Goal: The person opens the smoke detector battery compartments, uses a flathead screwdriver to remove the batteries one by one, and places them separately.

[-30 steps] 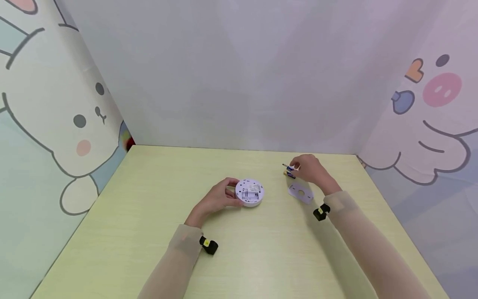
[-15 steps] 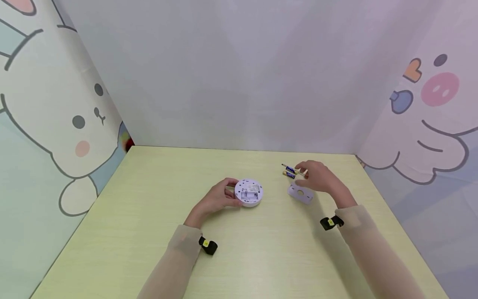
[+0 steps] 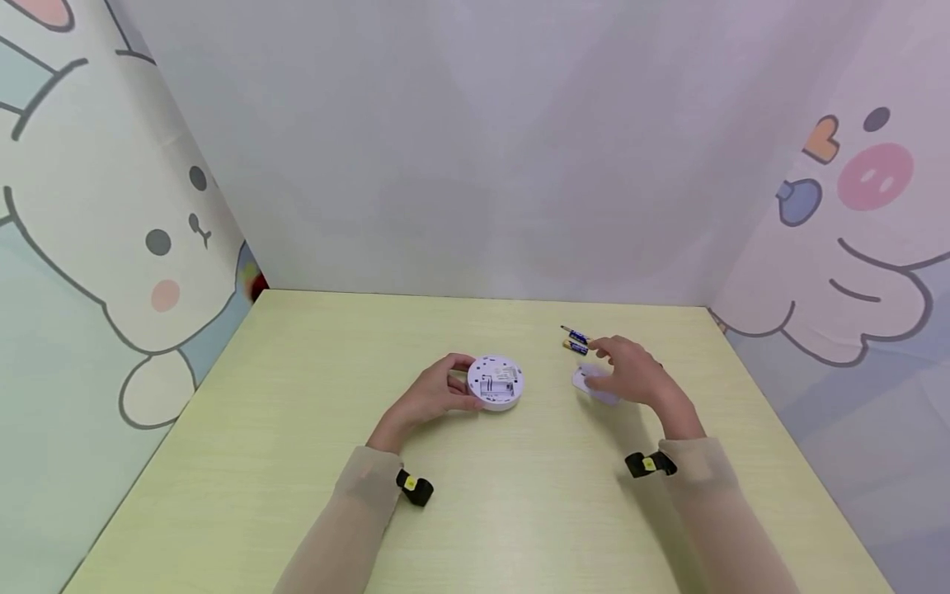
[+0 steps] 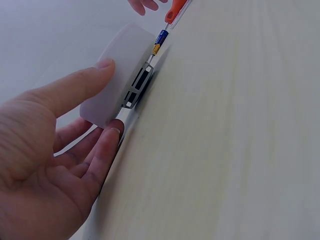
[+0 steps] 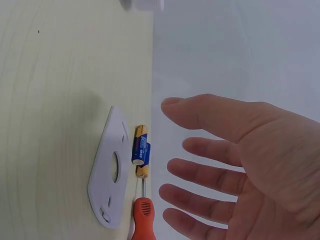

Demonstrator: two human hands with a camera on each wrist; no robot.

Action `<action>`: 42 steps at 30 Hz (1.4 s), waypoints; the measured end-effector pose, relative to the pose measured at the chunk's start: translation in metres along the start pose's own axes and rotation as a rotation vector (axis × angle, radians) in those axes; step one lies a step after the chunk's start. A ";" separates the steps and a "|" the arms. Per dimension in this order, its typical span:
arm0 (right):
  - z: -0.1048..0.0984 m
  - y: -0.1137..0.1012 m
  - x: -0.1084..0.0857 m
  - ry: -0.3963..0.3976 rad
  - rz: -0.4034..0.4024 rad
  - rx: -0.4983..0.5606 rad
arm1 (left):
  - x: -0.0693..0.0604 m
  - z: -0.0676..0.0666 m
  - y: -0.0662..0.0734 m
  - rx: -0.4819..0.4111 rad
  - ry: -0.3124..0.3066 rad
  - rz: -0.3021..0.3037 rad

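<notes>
My left hand (image 3: 434,388) grips a round white smoke detector (image 3: 496,382) at its left side, with its bare battery compartment facing up. In the left wrist view, the thumb presses on the white casing (image 4: 120,65) and fingers curl at its edge. My right hand (image 3: 634,375) hovers with loose, spread fingers over a white mounting plate (image 3: 585,381), partly covering it in the head view. The right wrist view shows that plate (image 5: 107,175) lying flat, apart from the fingers, with slots and a round centre hole.
Two blue-and-yellow batteries (image 5: 140,145) lie beyond the plate. Beside them is a screwdriver (image 5: 144,220) with an orange handle, mostly hidden by my right hand in the head view. Fabric walls with cartoon animals (image 3: 171,239) enclose the pale wooden table (image 3: 312,363).
My right hand has let go of the screwdriver next to the batteries and come back toward the mounting plate. The left hand and smoke detector have stayed in place.
</notes>
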State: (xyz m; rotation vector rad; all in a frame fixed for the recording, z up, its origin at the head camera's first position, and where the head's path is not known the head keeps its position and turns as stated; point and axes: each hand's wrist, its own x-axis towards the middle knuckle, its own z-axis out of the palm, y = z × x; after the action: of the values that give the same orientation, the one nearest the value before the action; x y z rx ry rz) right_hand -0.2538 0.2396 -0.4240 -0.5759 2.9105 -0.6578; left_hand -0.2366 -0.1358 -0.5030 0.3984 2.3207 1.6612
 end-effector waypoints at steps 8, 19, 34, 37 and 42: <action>0.009 0.001 -0.004 0.035 0.023 -0.016 | 0.001 0.001 0.000 0.004 0.000 -0.011; 0.017 0.006 -0.007 0.085 0.002 -0.037 | 0.000 0.001 0.002 0.014 0.002 -0.020; 0.027 0.016 0.001 0.034 0.049 -0.087 | 0.000 0.000 0.003 0.017 0.015 -0.024; 0.027 0.017 0.001 0.020 0.063 -0.096 | 0.001 0.000 0.003 0.023 0.018 -0.029; 0.025 0.016 -0.001 -0.001 0.075 -0.112 | 0.001 0.000 0.002 0.025 0.019 -0.034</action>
State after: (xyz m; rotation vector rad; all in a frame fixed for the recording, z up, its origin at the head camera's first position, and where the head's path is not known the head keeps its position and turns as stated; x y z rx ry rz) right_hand -0.2542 0.2431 -0.4538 -0.4747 2.9662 -0.4881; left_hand -0.2377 -0.1345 -0.5015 0.3477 2.3510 1.6283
